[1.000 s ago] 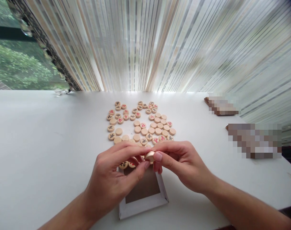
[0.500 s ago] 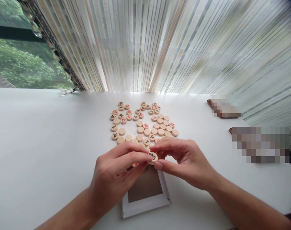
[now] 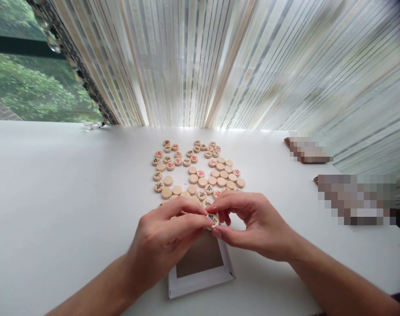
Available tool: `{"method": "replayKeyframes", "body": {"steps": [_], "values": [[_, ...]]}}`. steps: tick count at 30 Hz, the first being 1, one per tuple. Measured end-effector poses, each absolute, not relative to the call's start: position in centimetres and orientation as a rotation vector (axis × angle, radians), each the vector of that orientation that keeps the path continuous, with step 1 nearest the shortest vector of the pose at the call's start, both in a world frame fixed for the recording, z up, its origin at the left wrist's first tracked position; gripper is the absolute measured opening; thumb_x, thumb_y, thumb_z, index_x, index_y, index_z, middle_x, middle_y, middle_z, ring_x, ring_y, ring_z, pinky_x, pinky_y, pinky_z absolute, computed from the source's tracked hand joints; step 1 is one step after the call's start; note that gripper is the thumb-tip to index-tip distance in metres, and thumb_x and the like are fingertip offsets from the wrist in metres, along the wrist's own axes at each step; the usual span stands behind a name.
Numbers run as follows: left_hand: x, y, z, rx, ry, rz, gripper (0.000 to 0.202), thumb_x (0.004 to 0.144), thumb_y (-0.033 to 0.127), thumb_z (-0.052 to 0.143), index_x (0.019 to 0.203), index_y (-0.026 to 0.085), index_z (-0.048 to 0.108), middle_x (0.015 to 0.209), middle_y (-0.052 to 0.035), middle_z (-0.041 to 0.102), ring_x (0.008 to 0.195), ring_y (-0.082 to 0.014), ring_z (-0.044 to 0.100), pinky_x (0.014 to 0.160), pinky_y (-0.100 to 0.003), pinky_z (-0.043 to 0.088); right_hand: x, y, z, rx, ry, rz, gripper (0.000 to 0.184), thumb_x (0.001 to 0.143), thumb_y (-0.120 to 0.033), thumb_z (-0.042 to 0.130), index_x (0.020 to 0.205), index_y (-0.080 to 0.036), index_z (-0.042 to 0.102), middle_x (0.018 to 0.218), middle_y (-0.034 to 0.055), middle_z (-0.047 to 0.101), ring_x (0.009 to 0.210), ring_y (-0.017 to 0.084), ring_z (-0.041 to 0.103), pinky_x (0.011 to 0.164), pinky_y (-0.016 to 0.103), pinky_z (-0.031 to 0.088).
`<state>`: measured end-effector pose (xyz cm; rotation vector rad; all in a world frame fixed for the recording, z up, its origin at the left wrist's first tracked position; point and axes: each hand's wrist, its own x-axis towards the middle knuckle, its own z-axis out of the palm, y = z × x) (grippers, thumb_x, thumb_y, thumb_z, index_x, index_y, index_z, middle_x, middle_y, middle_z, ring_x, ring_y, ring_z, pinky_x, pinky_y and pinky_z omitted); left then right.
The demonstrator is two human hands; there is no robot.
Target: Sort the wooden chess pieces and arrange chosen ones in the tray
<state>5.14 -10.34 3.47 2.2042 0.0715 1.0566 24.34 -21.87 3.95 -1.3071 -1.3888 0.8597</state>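
Note:
Between my two hands is a round wooden Chinese chess piece [image 3: 213, 219] with a black character, its face tilted up toward me. My left hand [image 3: 170, 230] pinches it from the left, fingers over its edge. From the right, the thumb and fingertips of my right hand [image 3: 252, 224] close on the same piece. Just beyond lie several more Chinese chess pieces [image 3: 221, 181], some showing black or red characters, others plain side up. Below the hands rests a shallow white box [image 3: 200, 285] with a brown inside; its far end is hidden by my hands.
All of this stands on a white table [image 3: 71, 210]. Two blurred-out brown-edged objects [image 3: 311, 151] lie at the right. A striped string curtain [image 3: 186, 66] hangs behind the table, with a window [image 3: 31, 83] at the far left.
The held chess piece has moved slightly right and down and turned a little between my fingers. My left hand has shifted slightly right with it.

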Motion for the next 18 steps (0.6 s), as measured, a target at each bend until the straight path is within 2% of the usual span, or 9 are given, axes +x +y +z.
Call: {"method": "replayKeyframes", "body": {"steps": [6, 12, 18], "values": [[5.2, -10.3, 3.4, 2.216, 0.065, 1.061, 0.019, 0.092, -0.002, 0.069, 0.096, 0.015, 0.078, 0.096, -0.0059, 0.074, 0.083, -0.0097, 0.072, 0.073, -0.013, 0.059, 24.3, -21.9, 4.1, -1.348, -1.428, 0.818, 0.019, 0.082, -0.015, 0.081, 0.100, -0.018, 0.078, 0.083, 0.0023, 0.070, 0.074, 0.015, 0.059, 0.069, 0.031, 0.053], [5.1, -10.2, 3.4, 2.235, 0.150, 1.072, 0.026, 0.089, -0.005, 0.067, 0.096, 0.017, 0.077, 0.098, -0.0046, 0.074, 0.087, -0.0105, 0.072, 0.080, -0.017, 0.060, 24.2, -21.8, 4.2, -1.377, -1.483, 0.712, 0.017, 0.081, -0.014, 0.081, 0.097, -0.018, 0.075, 0.083, 0.0016, 0.070, 0.073, 0.015, 0.058, 0.068, 0.030, 0.051], [5.0, -9.2, 3.6, 2.159, 0.416, 1.118, 0.022, 0.091, 0.003, 0.069, 0.100, 0.021, 0.077, 0.098, -0.0022, 0.076, 0.093, -0.0141, 0.072, 0.084, -0.025, 0.059, 24.0, -21.8, 4.1, -1.386, -1.575, 0.594, 0.018, 0.081, -0.016, 0.083, 0.096, -0.018, 0.074, 0.081, 0.0011, 0.070, 0.073, 0.015, 0.059, 0.070, 0.029, 0.051]]}}
